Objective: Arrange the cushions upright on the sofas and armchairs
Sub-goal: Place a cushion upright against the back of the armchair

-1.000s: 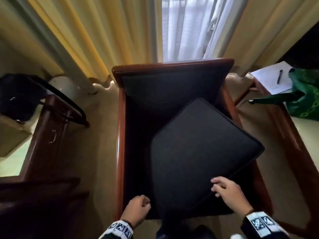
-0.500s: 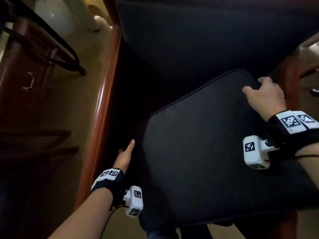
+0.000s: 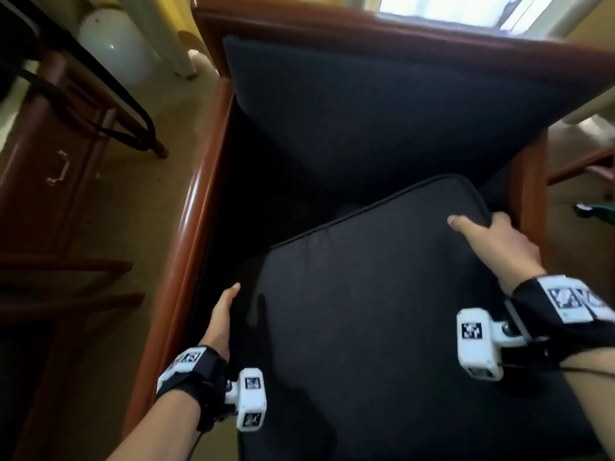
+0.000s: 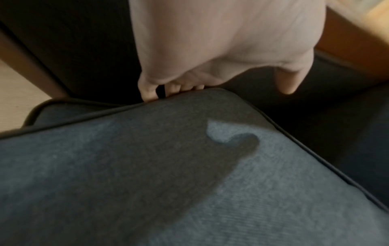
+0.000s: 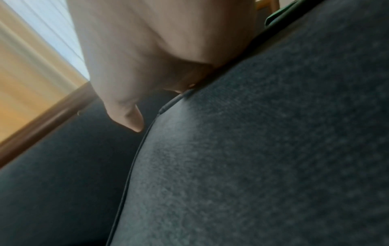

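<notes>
The right hand [image 3: 496,241] grips the far right corner of the dark seat cushion [image 3: 382,327]: its thumb lies flat on the top face while the fingers [image 3: 501,218] wrap over the piped edge and out of sight behind it. In the right wrist view the same hand [image 5: 160,50] sits over the cushion's [image 5: 263,149] edge, thumb tip just off the piping; the fingers are hidden there.

The left hand [image 3: 222,314] is at the cushion's left corner, thumb stretched forward along the side. In the left wrist view this hand [image 4: 221,41] has its fingertips [image 4: 148,94] curled down over the piped rim of the cushion [image 4: 189,174], with the thumb held free above the fabric and casting a shadow on it. How firmly those fingers clasp the edge I cannot tell.

The two hands are well apart, one at each of two corners. The cushion lies between them, skewed inside the armchair [image 3: 186,227], its right corner near the wooden arm beside the right hand. The chair's dark backrest [image 3: 382,104] stands beyond both hands, with a gap of shadow between it and the cushion.
</notes>
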Available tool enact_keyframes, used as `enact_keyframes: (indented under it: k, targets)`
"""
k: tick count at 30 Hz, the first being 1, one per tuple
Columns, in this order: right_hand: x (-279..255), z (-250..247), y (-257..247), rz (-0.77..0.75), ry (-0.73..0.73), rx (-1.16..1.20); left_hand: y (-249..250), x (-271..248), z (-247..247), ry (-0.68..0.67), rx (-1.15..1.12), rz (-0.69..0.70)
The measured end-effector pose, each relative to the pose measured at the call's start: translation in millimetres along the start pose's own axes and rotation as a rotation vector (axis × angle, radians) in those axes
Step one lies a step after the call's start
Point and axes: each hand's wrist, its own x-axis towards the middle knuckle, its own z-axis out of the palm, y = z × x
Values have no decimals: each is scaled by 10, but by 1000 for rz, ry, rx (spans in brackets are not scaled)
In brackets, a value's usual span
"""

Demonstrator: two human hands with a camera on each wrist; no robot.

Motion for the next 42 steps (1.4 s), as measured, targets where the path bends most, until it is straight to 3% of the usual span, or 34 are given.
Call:
enact_keyframes:
  k: [4,8,11,15,22,27,31,33,35,38,40,42]
  targets:
    - [-366,-222,245,24,55,160,72,-192,-109,-51,-140,66]
    - [-819,-505,462,42,138,340,67,-175,-378,-4,-226,170]
    - [-1182,-735,550,43,209,537,469,-1132,-162,-29,-160,331]
    - [-1685,-1043,601,3,306,753,626,-1952,-108,-115,-133,455]
    - [-2473,-1137,710,-117,530,1101,757,-2596,-452,-16,-205,674]
    - [-2451,-729,978,-43,545,1371,876,-2603,-761,47,-297,757]
    - [-1083,193,2050,158,491,1447,772,-2544,-730,-69,-212,779]
    - [-855,373,2272,217,446,1445,695,-2400,-672,-89,-170,726]
    - [-1041,357,2133,244,409,1398,656,-2191,-667,-65,-66,652]
    - [-1796,274,1765,327,340,1218,550,-1813,-767,20,259,524]
    - [-2120,188,1539,340,334,1083,497,-1764,-842,103,491,514]
    - [-2268,90,1342,368,404,986,456,-1743,-912,134,585,549]
